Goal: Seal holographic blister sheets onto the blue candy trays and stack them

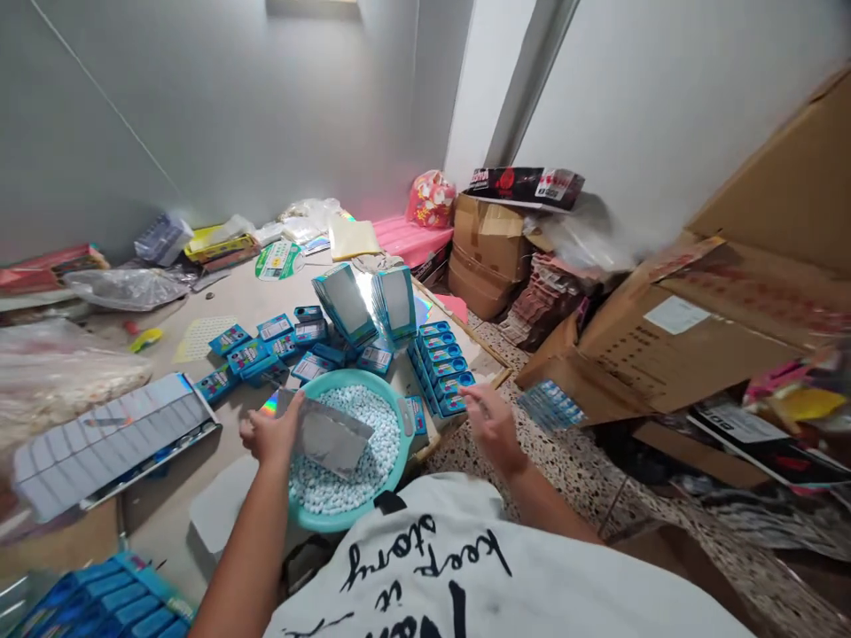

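Observation:
My left hand grips one end of a see-through plastic tray, tilted over a turquoise basin. Small pale pellets fill much of that basin. My right hand is at the near end of a row of blue printed boxes standing side by side. Its fingers are curled together by the last box; whether they touch it, or pinch something small, I cannot make out. Loose blue boxes lie in a heap behind the basin, beside two stacks of flat blue-edged cards.
A long tray of grey-topped packs lies at the left, with more blue boxes at the lower left. Plastic bags line the table's back. Right of the table edge, cardboard cartons stand on the speckled floor.

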`<action>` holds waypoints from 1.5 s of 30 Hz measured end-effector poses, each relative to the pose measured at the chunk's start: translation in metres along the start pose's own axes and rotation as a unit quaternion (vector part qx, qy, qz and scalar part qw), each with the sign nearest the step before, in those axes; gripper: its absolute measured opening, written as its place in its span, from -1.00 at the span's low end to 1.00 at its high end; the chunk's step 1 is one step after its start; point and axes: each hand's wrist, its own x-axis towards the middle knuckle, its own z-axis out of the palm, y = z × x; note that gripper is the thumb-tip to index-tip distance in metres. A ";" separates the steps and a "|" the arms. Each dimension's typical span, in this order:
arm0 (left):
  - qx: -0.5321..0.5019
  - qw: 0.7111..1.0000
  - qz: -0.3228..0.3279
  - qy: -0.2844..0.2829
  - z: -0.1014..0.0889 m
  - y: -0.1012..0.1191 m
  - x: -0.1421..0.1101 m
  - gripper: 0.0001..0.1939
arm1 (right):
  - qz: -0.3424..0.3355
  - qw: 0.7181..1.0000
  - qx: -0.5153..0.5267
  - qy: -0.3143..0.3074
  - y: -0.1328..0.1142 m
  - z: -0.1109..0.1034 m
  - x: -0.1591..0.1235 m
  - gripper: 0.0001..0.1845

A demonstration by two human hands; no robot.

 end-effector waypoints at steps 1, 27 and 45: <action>0.001 1.000 0.001 -0.012 -0.002 0.004 -0.001 -0.12 | -0.034 0.997 0.022 -0.062 -0.005 0.012 0.002 -0.73; 0.115 0.820 0.535 0.165 -0.277 0.001 -0.121 -0.49 | -0.306 0.788 -0.009 -0.534 -0.261 0.160 0.034 -0.78; 0.132 0.751 0.631 0.147 -0.278 -0.061 -0.101 -0.61 | -0.292 0.793 0.003 -0.535 -0.264 0.151 0.035 -0.77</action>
